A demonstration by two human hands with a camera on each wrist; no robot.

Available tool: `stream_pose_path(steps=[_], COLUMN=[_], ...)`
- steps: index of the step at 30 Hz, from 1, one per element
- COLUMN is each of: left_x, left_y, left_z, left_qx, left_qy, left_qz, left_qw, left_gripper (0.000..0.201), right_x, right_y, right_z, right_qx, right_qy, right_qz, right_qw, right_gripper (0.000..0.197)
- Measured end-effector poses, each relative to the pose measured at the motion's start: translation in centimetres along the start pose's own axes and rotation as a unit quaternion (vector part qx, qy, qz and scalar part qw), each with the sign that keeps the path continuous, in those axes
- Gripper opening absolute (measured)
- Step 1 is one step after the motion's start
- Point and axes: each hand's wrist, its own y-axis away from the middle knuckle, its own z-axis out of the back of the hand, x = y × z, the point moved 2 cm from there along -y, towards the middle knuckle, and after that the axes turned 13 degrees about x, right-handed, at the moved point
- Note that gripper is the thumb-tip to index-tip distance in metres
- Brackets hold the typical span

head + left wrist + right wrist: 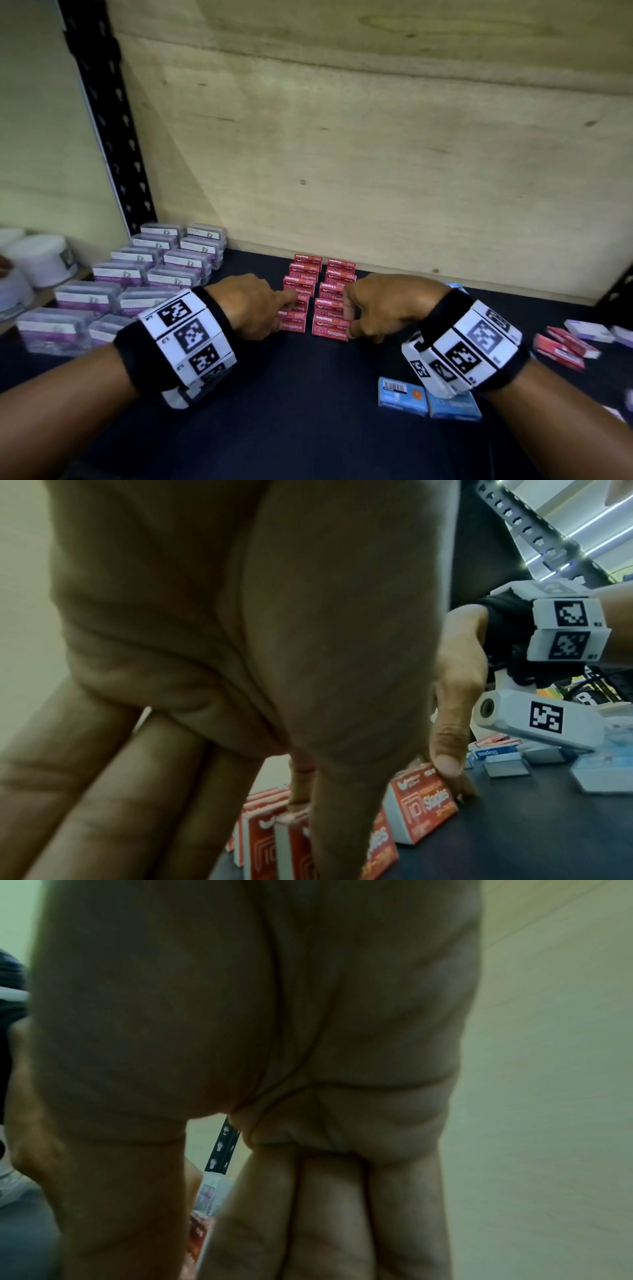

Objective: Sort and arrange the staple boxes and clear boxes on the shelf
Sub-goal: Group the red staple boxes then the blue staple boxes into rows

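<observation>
Staple-box rows (318, 294) lengthwise toward back wall

Matt plywood back panel (376, 154), grainy

The left hand (240, 642) fills most of the view, fingers reaching down onto upright red staple boxes (270, 840). The right hand (455, 696) touches another red staple box (424, 804) on the dark shelf (514, 831). Blue boxes (493, 753) lie beyond.
</observation>
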Motion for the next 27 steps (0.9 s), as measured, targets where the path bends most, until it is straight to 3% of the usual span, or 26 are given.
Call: stream_pose_path(steps=[10, 14, 21, 27], left_x=[0.2, 0.4, 0.9, -1.3], left_y=[0.1, 0.5, 1.9, 4.3], left_z=[0.2, 0.3, 0.2, 2.5], left_qx=[0.003, 0.004, -0.005, -0.058], left_qy=[0.030, 0.053, 0.127, 0.045], left_qz=[-0.001, 0.007, -0.002, -0.016], left_qw=[1.000, 0.999, 0.992, 0.997], left_gripper=[0.049, 0.059, 0.059, 0.059], right_x=[0.1, 0.0, -2.2, -7.0], right_y=[0.3, 0.5, 1.8, 6.0], right_z=[0.0, -0.1, -0.6, -1.0], right_qx=[0.010, 0.007, 0.037, -0.016], right_qy=[-0.015, -0.021, -0.064, -0.125], right_qz=[0.003, 0.002, 0.021, 0.039], right_qw=[1.000, 1.000, 0.997, 0.991], right_gripper=[0.025, 0.035, 0.042, 0.032])
